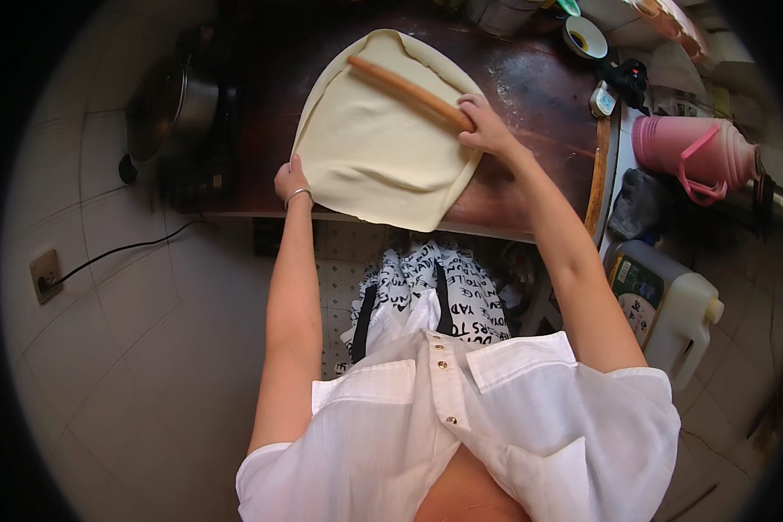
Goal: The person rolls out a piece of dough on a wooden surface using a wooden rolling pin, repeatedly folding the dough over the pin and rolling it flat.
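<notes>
A wide, thin sheet of pale dough (378, 140) lies on a dark reddish-brown wooden tabletop (548, 140). Its rim is folded over along the top and right, wrinkles cross its lower part, and the lower edge reaches the table's front edge. A wooden rolling pin (408, 91) rests slantwise across the upper part of the sheet. My right hand (486, 124) grips the pin's right end. At the sheet's left edge, my left hand (291, 179) pinches the dough between thumb and fingers, a bangle on the wrist.
A large metal pot (166, 111) stands at the left; a black cord (130, 245) runs to a wall socket (47, 274). On the right are a pink thermos (691, 153) and a plastic jug (672, 307). A white bowl (585, 37) sits at the back right. Flour dusts the tabletop.
</notes>
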{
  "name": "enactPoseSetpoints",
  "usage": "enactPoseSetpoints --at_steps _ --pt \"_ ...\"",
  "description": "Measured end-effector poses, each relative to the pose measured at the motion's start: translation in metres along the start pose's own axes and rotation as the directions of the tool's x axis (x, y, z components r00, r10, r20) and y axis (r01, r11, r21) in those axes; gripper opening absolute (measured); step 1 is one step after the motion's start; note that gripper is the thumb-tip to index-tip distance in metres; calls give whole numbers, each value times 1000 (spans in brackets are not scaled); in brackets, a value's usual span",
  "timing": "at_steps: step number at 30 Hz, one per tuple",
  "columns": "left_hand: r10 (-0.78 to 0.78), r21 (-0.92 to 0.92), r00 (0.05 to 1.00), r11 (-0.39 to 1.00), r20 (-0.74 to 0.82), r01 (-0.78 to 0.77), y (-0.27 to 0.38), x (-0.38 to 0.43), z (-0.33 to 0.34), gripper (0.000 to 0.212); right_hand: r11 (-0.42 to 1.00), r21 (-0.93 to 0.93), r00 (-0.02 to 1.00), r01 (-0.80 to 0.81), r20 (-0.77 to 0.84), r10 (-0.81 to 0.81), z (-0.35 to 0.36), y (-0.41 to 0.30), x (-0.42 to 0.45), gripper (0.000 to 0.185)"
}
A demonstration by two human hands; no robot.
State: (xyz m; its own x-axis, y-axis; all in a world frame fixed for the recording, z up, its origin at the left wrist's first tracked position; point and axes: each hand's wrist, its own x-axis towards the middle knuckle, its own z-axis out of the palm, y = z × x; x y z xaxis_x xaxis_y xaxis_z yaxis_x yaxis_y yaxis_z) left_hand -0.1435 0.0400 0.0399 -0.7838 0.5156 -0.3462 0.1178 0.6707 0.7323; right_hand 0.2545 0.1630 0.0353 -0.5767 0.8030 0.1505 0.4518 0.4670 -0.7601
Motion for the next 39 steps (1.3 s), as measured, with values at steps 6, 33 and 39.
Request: enactPoseSetpoints --at_steps 6,33,39 --pt "219 178 976 960 -6 -214 -28 -35 -2 51 989 -145 998 2 -56 -10 7 -16 -14 45" --pt "-276 -564 856 658 437 500 -54 -178 47 46 897 -387 969 214 198 -146 -22 -72 -73 30" --pt "-345 -579 885 670 312 465 -71 -120 37 54 921 -325 928 216 361 -91 -4 -87 -82 42"
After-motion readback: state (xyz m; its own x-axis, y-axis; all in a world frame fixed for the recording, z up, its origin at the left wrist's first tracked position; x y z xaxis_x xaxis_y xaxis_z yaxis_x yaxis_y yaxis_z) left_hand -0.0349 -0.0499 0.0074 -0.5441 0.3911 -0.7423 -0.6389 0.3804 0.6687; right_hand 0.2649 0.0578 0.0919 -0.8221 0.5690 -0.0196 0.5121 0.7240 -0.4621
